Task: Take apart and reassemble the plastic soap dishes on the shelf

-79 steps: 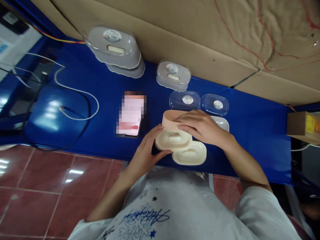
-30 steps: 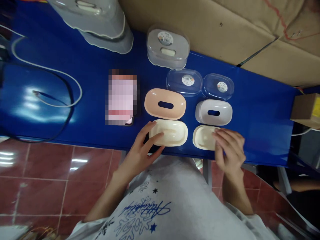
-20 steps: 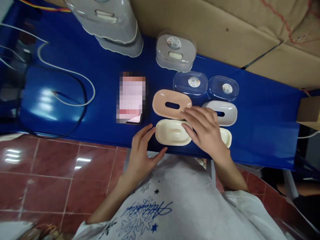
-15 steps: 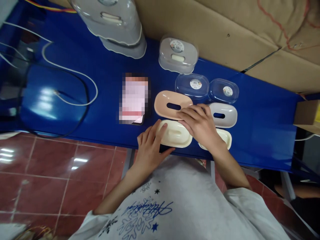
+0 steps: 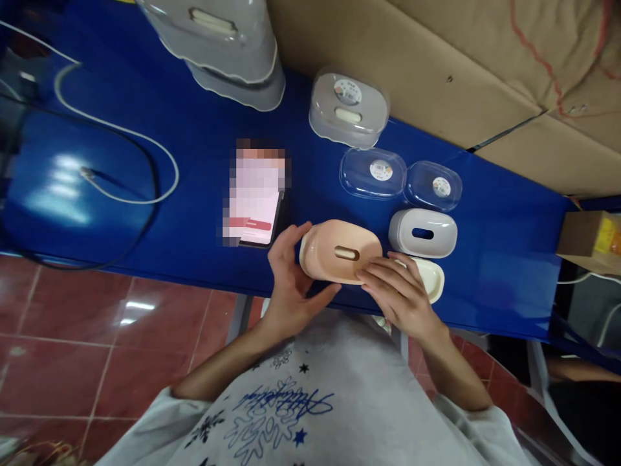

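Note:
An oval peach plastic box (image 5: 359, 234) with a long slot sits at the table's front edge. Through the slot shows a cream ridge (image 5: 347, 253); the rest of the cream dish under it is hidden. My left hand (image 5: 288, 281) cups the box's left end, thumb along the near side. On the near right edge, the fingers of my right hand (image 5: 400, 291) are pressed together in a grip. Just beyond that hand lie a second cream dish (image 5: 433, 279), partly covered by it, and a white slotted oval box (image 5: 439, 241).
Two clear lids (image 5: 356, 173) with round labels lie behind the boxes. A covered grey container (image 5: 323, 120) and larger stacked ones (image 5: 233, 58) stand at the back. A phone (image 5: 255, 207) and a white cable (image 5: 169, 162) are to the left.
The peach box has come toward me and now sits over the cream dish, whose ridge shows in the slot. My left hand has moved from the dish to the box's left end.

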Tool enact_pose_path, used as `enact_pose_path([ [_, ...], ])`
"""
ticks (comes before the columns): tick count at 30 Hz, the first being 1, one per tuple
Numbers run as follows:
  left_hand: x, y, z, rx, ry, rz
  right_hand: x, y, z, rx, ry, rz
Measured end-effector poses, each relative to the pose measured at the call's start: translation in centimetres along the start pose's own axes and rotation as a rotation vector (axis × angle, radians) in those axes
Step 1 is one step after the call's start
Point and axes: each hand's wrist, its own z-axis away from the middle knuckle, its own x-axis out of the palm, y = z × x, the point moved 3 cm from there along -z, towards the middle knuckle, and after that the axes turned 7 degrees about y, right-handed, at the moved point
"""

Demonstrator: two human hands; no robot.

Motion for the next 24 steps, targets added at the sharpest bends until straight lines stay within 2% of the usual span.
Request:
enact_pose_path([
  [3,0.9,0.7,-0.3,-0.233,-0.052,0.257,0.8,0.2,0.1,-0.019,-0.021,-0.024],
  [6,1.2,1.0,-0.8,-0.440,0.017,0.446,0.7,0.6,-0.2,-0.015,-0.062,-0.042],
  [9,1.5,0.9,-1.1,-0.577,0.055,0.558,-0.3,2.4,-1.7,-0.023,-0.070,-0.116],
  [12,1.6,0.7,-1.1,-0.642,0.080,0.633,-1.0,6.2,-4.5,0.048,-0.008,-0.064],
  [14,1.6,0.3,-0.8,-0.668,0.090,0.659,-0.6,9.1,-6.4,0.107,-0.025,0.055],
  [17,1.6,-0.2,-0.2,-0.715,0.099,0.659,0.6,12.4,-8.7,0.120,-0.103,0.130],
  [20,1.5,-0.6,0.1,-0.748,0.137,0.670,1.5,13.9,-10.1,0.120,-0.164,0.112],
  [24,1.6,-0.4,-0.4,-0.745,0.175,0.725,1.0,13.6,-11.2,0.121,-0.162,0.018],
])
